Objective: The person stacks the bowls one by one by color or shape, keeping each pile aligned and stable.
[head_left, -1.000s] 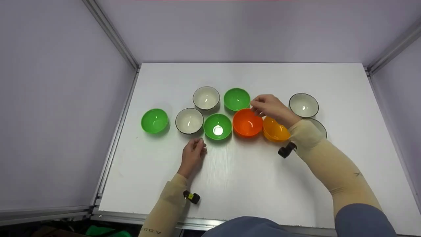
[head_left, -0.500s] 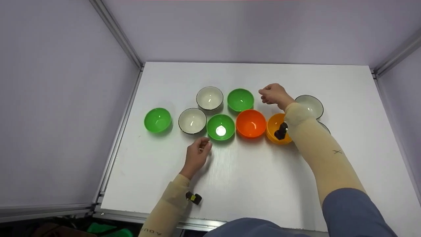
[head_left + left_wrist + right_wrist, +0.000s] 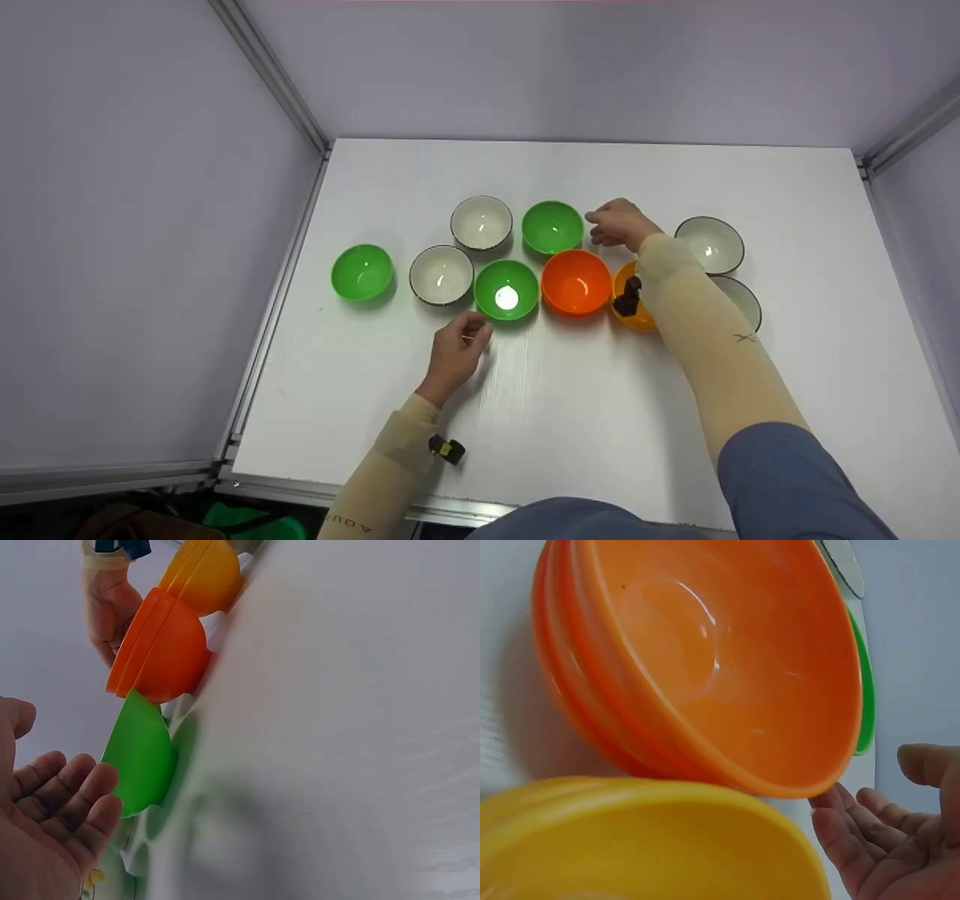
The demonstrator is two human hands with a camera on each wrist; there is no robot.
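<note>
My right hand [image 3: 616,223] is hovering loosely curled, holding nothing, just behind the orange bowl [image 3: 576,282]. My left hand [image 3: 459,352] is resting relaxed and empty, just short of a green bowl [image 3: 507,289].

Nine bowls are sitting in a loose band across the table [image 3: 570,420]. The right hand [image 3: 619,223] is hovering behind that band, just right of the far middle bowl [image 3: 553,226]. The left hand [image 3: 459,352] is resting nearer, in front of another bowl [image 3: 507,289].
</note>
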